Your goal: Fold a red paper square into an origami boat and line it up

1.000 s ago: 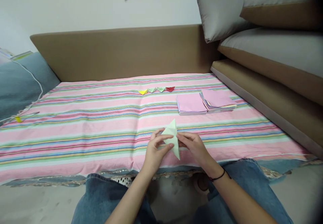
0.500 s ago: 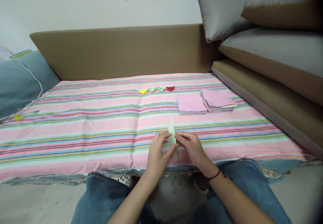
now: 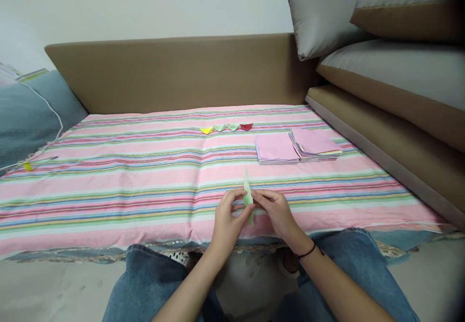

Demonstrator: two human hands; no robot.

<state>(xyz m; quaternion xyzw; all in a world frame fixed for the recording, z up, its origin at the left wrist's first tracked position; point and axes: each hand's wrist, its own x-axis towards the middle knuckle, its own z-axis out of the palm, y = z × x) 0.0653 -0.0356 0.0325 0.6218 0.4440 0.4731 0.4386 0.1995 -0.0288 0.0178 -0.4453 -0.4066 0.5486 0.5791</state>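
Observation:
A light green folded paper [image 3: 247, 184] stands nearly upright between my hands, its narrow edge toward me. My left hand [image 3: 231, 215] pinches it from the left, thumb on the near side and fingers farther up. From the right, my right hand [image 3: 274, 210] grips its edge between thumb and forefinger. Beyond them, a row of small folded paper boats lies on the striped cloth: a yellow one [image 3: 207, 130], pale green ones [image 3: 233, 127] and a dark red one [image 3: 246, 127].
Two stacks of square paper, pink on top [image 3: 276, 147], lie side by side on the striped cloth [image 3: 145, 176]. Grey and brown cushions [image 3: 395, 75] pile up at the right. A white cable [image 3: 54, 114] runs down the left side. A brown backrest [image 3: 181, 75] closes off the back.
The green paper has turned more edge-on and looks narrower. Both hands keep their pinch on it, with the left fingers shifted slightly.

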